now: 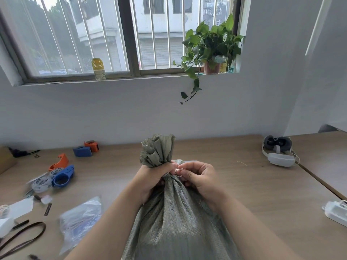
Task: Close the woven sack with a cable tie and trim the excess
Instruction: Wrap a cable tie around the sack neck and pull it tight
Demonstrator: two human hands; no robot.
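A grey-green woven sack (174, 212) stands upright on the wooden table (253, 184) right in front of me. Its mouth is gathered into a bunched neck, and the ruffled top (156, 149) sticks up above my fingers. My left hand (157, 173) is wrapped around the neck from the left. My right hand (197, 175) pinches a pale, thin cable tie (177, 168) at the neck's right side. The tie is small and mostly hidden between my fingers.
Blue and orange tape dispensers (62, 175) lie at the left with a clear plastic bag (80, 220), a dark strap (24, 239) and small items. A white headset (277, 152) sits at the back right, a white adapter (336, 212) at the right edge.
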